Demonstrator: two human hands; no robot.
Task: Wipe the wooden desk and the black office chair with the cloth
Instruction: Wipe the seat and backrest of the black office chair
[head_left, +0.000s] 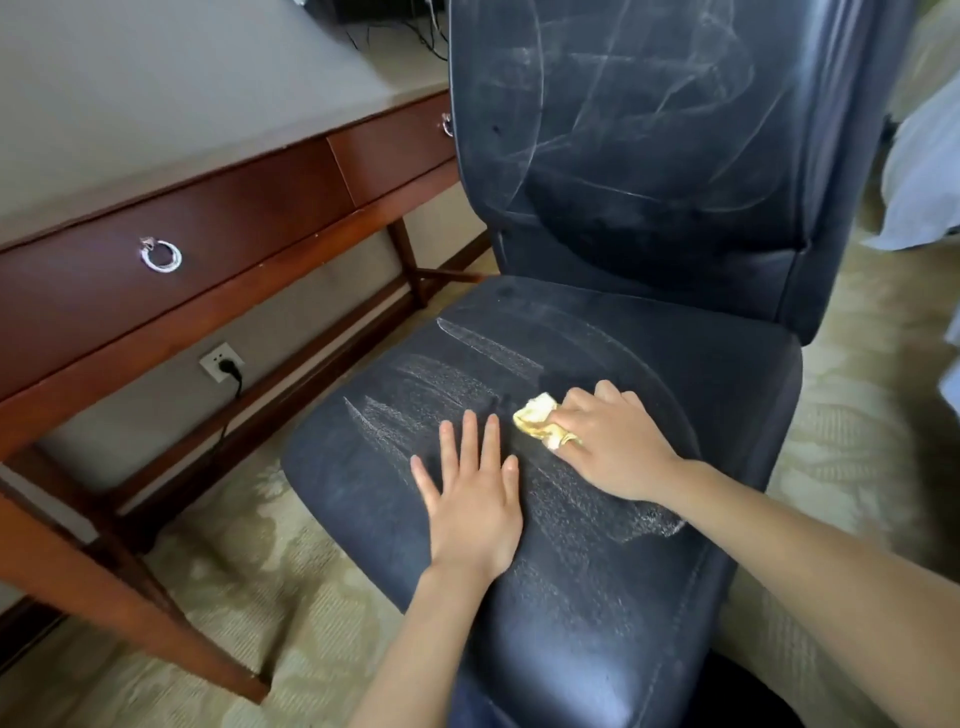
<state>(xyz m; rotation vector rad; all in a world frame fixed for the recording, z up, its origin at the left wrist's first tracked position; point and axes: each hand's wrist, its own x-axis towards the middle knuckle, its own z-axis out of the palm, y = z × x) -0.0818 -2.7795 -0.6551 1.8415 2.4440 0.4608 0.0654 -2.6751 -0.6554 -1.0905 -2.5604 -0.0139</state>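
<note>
From the head view: the right hand (613, 441) is down on the seat (597, 613) of the black office chair (649, 156), fingers curled over a bunched yellow cloth (540, 418) and pressing it into the leather about mid-seat, between the side edges. Just beside it, the left hand (475, 499) lies flat, fingers straight and spread, holding nothing, bracing nearer the seat's front-left edge. Pale streaks fan across the seat's left half and run under the right wrist toward the right edge, which reads as wiping underway there. The backrest carries sweeping smear lines too, so it looks gone over, though hazy marks remain. The seat's front edge shows no streaks and likely needs a pass. The wooden table (182, 104) stands at the left, its grey top bare in view, drawers with a ring pull (161, 255) below; whether it's been wiped, I can't tell.
</note>
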